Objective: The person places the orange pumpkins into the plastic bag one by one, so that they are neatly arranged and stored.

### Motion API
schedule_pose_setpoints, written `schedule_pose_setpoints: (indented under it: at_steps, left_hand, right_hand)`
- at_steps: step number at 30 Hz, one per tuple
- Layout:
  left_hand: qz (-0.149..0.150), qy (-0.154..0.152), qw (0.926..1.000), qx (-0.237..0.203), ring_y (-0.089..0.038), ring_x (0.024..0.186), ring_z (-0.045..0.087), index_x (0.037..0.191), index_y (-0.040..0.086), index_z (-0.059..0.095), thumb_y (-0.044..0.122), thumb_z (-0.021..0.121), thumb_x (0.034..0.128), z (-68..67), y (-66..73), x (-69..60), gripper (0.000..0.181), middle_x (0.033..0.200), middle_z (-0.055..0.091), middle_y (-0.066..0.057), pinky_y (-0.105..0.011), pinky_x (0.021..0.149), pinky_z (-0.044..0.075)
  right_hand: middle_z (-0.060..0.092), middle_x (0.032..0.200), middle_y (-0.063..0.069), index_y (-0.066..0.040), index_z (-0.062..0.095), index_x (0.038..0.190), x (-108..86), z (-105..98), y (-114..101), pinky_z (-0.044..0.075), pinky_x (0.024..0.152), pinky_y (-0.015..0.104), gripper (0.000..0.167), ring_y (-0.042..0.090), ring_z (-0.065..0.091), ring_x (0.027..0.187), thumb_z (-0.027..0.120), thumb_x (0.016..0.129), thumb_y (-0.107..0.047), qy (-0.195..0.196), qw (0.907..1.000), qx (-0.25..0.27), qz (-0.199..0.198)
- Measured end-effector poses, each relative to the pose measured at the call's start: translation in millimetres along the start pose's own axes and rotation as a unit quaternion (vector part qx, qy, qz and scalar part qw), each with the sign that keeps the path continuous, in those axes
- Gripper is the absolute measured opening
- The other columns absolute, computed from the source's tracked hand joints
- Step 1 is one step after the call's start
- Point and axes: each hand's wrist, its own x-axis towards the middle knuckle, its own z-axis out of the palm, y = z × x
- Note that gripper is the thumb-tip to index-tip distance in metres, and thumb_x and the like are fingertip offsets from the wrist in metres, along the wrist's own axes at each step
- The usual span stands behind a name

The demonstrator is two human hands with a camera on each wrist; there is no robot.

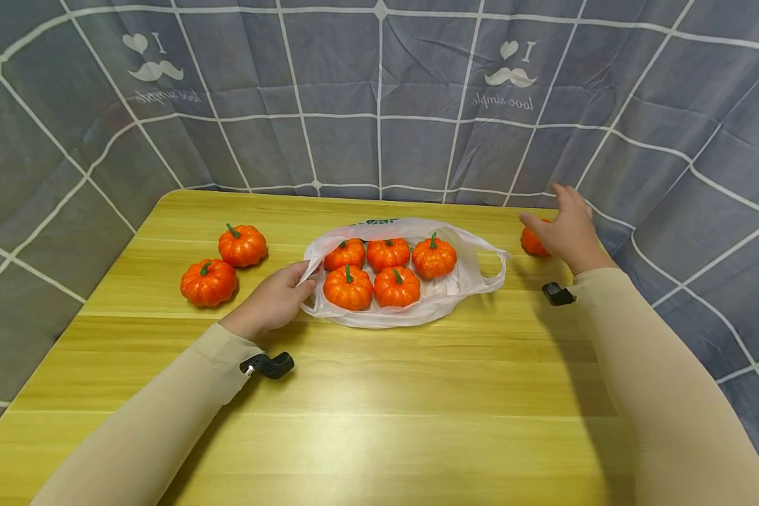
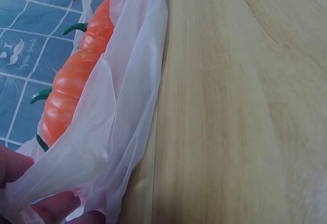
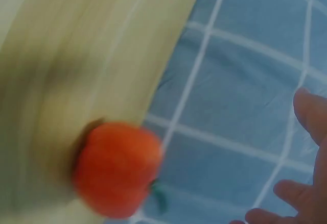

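Inspecting remotely, I find the left hand (image 1: 277,302) pinching the bag (image 1: 392,319) on its left, presumably spreading it around five pumpkins (image 1: 397,288), and the right hand (image 1: 572,233), fingers parted, near the far-right pumpkin (image 1: 531,242).

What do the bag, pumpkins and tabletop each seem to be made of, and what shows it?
Bag: seemingly thin plastic film with a slight sheen; it is translucent and softly creased.
Pumpkins: probably moulded plastic or foam, glossy; vivid orange and bright highlights suggest it, though the core is hidden.
Tabletop: wood or wood-look laminate, smooth and satiny; it shows streaked grain and soft glare.
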Motion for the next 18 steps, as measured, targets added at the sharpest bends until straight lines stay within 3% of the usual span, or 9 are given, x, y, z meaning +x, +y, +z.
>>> schedule_pose_setpoints:
  at_steps: [7, 11, 15, 18]
  left_hand:
    - [0.007, 0.001, 1.0000, 0.000, -0.034, 0.123, 0.050, 0.155, 0.006, 0.048, 0.020, 0.045, 0.1128, -0.7, 0.0, -0.2, 0.045, 0.146, 0.056, -0.016, -0.050, 0.107, 0.040]
    - [0.012, 0.003, 0.9999, 0.002, -0.034, 0.125, 0.050, 0.153, 0.006, 0.050, 0.019, 0.045, 0.1126, -0.5, -0.3, -0.3, 0.043, 0.148, 0.056, -0.016, -0.053, 0.113, 0.039]
    - [0.006, 0.003, 1.0000, 0.004, -0.033, 0.118, 0.052, 0.154, 0.007, 0.050, 0.020, 0.045, 0.1125, -0.3, -0.9, -0.1, 0.044, 0.140, 0.058, -0.016, -0.046, 0.101, 0.043]
    - [-0.001, 0.002, 1.0000, 0.001, -0.031, 0.109, 0.053, 0.156, 0.009, 0.048, 0.021, 0.046, 0.1127, -0.6, -1.0, 0.1, 0.045, 0.134, 0.058, -0.016, -0.040, 0.090, 0.041]
  right_hand:
    - [0.000, 0.173, 0.032, 0.001, 0.001, 0.167, 10.2, 2.8, 33.7, 0.015, 0.124, 0.074, 0.107, 0.062, 0.004, 0.155, 0.061, 0.101, -0.056, -0.038, 0.9982, -0.016, 0.043]
    - [0.006, 0.169, 0.039, 0.006, -0.001, 0.166, 14.5, 9.6, 51.0, 0.020, 0.124, 0.071, 0.108, 0.061, 0.016, 0.153, 0.063, 0.100, -0.052, -0.049, 0.9974, -0.011, 0.051]
    - [0.017, 0.164, 0.043, 0.011, 0.001, 0.163, 18.6, 17.4, 62.6, 0.026, 0.124, 0.067, 0.107, 0.058, 0.030, 0.146, 0.065, 0.100, -0.047, -0.051, 0.9975, 0.005, 0.050]
    - [0.017, 0.165, 0.042, 0.008, -0.005, 0.164, 20.8, 21.4, 67.8, 0.027, 0.124, 0.067, 0.111, 0.058, 0.031, 0.145, 0.066, 0.099, -0.048, -0.061, 0.9960, 0.015, 0.063]
